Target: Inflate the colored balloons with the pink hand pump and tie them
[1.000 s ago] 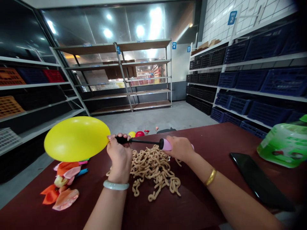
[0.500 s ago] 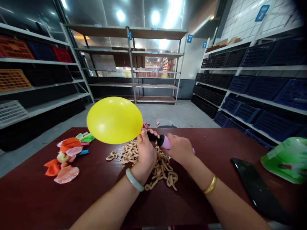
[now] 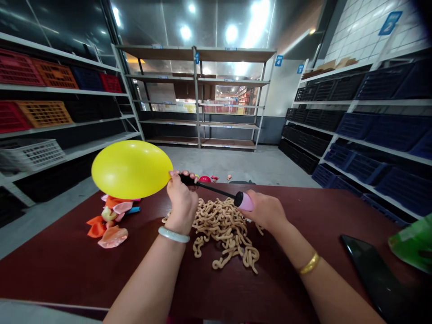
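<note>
An inflated yellow balloon (image 3: 132,169) sits on the nozzle end of a balloon pump (image 3: 216,189). My left hand (image 3: 182,193) is closed around the black nozzle end and the balloon's neck. My right hand (image 3: 266,209) wraps round the pump's pink-purple barrel. Between the two hands the thin black rod shows, drawn out of the barrel. Below them, a heap of tan, curly, snack-like pieces (image 3: 224,225) lies on the table. Several uninflated balloons (image 3: 113,220) in orange, pink and other colours lie to the left, partly under the yellow one.
A black phone (image 3: 367,270) and a green package (image 3: 413,245) lie on the right of the dark red table (image 3: 297,279). Shelves with crates (image 3: 388,135) stand on both sides, and a rack (image 3: 199,99) stands behind. Small red items (image 3: 204,179) are on the floor beyond the table.
My hands have moved apart, so the pump's rod now shows between them. The balloon and my left hand shifted left. The whole view has turned slightly left.
</note>
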Demonstrator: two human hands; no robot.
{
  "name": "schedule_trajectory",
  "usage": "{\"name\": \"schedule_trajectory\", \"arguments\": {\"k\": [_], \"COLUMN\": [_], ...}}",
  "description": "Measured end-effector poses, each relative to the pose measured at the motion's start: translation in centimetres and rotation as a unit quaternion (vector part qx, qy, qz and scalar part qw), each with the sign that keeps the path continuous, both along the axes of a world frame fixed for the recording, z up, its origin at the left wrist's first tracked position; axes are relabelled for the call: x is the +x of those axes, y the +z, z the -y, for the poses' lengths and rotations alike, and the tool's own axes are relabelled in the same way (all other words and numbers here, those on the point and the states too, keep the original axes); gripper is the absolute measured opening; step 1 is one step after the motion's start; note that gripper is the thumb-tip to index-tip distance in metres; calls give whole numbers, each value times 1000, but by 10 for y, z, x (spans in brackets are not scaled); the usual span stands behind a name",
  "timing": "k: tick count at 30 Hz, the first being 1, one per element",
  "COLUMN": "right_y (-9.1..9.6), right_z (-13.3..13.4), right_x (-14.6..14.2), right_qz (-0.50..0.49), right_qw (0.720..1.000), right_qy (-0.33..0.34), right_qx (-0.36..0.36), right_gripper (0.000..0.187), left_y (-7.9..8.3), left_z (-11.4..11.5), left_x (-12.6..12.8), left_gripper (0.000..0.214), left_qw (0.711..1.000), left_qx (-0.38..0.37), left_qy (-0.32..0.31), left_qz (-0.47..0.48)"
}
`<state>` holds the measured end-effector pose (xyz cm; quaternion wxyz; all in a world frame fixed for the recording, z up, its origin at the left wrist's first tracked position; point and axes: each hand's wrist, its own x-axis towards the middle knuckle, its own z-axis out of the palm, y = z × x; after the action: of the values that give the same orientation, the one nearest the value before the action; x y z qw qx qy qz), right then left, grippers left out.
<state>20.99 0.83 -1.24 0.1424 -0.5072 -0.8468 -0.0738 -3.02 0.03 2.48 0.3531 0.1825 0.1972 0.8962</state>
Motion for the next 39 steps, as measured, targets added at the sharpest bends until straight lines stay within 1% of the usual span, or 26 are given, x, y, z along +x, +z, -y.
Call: {"name": "schedule_trajectory", "arguments": {"k": [1, 3, 6, 10, 12, 14, 16, 19, 22, 25, 28, 30, 32, 34, 36, 39], "right_y": [-1, -1, -2, 1, 3, 3, 3, 0, -1, -1, 0, 0, 0, 1, 3, 5], "right_z": [-1, -1, 2, 11, 16, 19, 20, 18, 12, 4, -2, -3, -3, -1, 2, 7], "right_x": [1, 2, 0, -9, -12, -15, -16, -16, -13, -6, 1, 3, 4, 4, 3, -2], "right_qz": [5, 11, 16, 12, 4, -2, -8, -16, -17, -2, 12, 15, 19, 24, 26, 19], "right_qw": [1000, 1000, 1000, 1000, 1000, 1000, 1000, 1000, 1000, 1000, 1000, 1000, 1000, 1000, 999, 1000], "right_qy": [-2, -10, -12, -17, -24, -26, -24, -16, -16, -15, -10, -5, -5, -10, -13, -10], "right_qx": [1, 6, 10, 5, 1, -1, -1, -4, -8, -8, -13, -16, -17, -17, -17, -20], "right_gripper": [44, 42, 39, 38, 38, 38, 39, 39, 42, 47, 46, 45, 44, 43, 42, 39], "left_y": [-1, -5, -13, -27, -32, -36, -37, -31, -19, -8, -3, -3, -4, -7, -12, -25], "left_z": [-1, -1, 2, 12, 15, 18, 18, 15, 10, 4, -1, -3, -2, -1, 2, 6], "left_x": [0, 9, 38, 83, 98, 105, 106, 96, 71, 38, 11, 3, 5, 18, 37, 71], "left_gripper": [26, 27, 26, 24, 24, 24, 24, 29, 29, 22, 18, 19, 19, 19, 20, 25], "left_qw": [1000, 1000, 1000, 998, 997, 996, 995, 995, 995, 997, 999, 999, 999, 1000, 1000, 998], "left_qx": [3, 10, 11, -9, -16, -15, -13, -17, -12, -16, -24, -24, -18, -8, -1, -6], "left_qy": [3, 6, -5, -54, -69, -75, -79, -93, -94, -70, -27, -11, -4, -3, -15, -56], "left_qz": [0, -2, -15, -29, -41, -51, -54, -38, -10, 11, 28, 31, 26, 14, 1, -20]}}
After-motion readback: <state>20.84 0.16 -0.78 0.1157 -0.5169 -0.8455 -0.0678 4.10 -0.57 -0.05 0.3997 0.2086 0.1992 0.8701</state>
